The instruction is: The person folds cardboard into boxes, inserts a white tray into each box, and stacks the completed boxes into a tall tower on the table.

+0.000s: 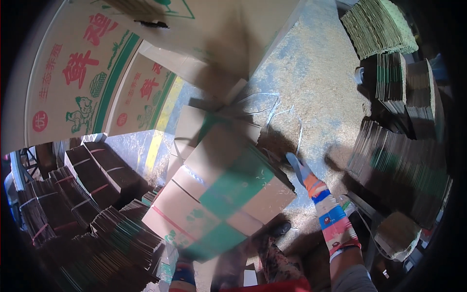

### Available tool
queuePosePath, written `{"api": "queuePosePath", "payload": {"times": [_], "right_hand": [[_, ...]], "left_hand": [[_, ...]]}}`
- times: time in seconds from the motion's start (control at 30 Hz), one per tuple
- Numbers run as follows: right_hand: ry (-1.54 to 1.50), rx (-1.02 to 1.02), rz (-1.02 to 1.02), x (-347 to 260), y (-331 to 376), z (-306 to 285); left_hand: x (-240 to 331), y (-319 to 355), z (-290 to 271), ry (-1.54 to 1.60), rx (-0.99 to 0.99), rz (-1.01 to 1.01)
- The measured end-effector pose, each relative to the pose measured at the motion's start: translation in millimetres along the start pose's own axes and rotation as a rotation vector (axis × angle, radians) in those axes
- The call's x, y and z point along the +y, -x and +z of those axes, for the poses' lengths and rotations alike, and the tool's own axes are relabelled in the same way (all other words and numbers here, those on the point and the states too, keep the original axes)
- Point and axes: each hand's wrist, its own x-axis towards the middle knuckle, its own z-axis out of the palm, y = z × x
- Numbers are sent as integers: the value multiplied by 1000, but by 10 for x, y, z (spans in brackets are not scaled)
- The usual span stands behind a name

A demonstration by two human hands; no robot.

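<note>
A strapped bundle of flattened cardboard boxes (194,209) with green print stands tilted in front of me, a thin red strap across its near side. My right hand (300,171), in a grey and orange glove, reaches forward beside the bundle's right edge. Its fingers are stretched out and hold nothing that I can see. A colourful patterned sleeve (335,221) covers my right forearm. My left arm shows only as a striped sleeve (183,276) at the bundle's near edge; the left hand is hidden there.
Large cardboard boxes (73,73) with red and green print rise at the far left. Dark bundles of folded cardboard (97,165) lie at left. More stacks (396,165) line the right side. Loose white strapping (272,109) lies on the dusty floor (321,63).
</note>
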Motion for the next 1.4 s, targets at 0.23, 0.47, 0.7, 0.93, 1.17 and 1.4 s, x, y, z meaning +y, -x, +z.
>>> {"api": "queuePosePath", "payload": {"times": [0.23, 0.47, 0.7, 0.93, 1.17, 1.4], "right_hand": [[-45, -317, 36, 44, -466, 270], [-274, -172, -42, 327, 1116, 17], [-501, 202, 65, 489, 3076, -539], [-707, 395, -52, 375, 4896, -758], [-920, 510, -233, 291, 6507, -571], [-1149, 699, -424, 448, 7895, -58]], "left_hand": [[88, 96, -35, 5, -45, -2], [143, 251, 19, 69, -89, 10], [361, 487, 538, 36, -287, -78], [1113, 1364, 1279, -190, -709, -287], [1681, 2569, 2671, -669, -1000, -112], [711, 4240, 4529, -976, -1474, -397]]}}
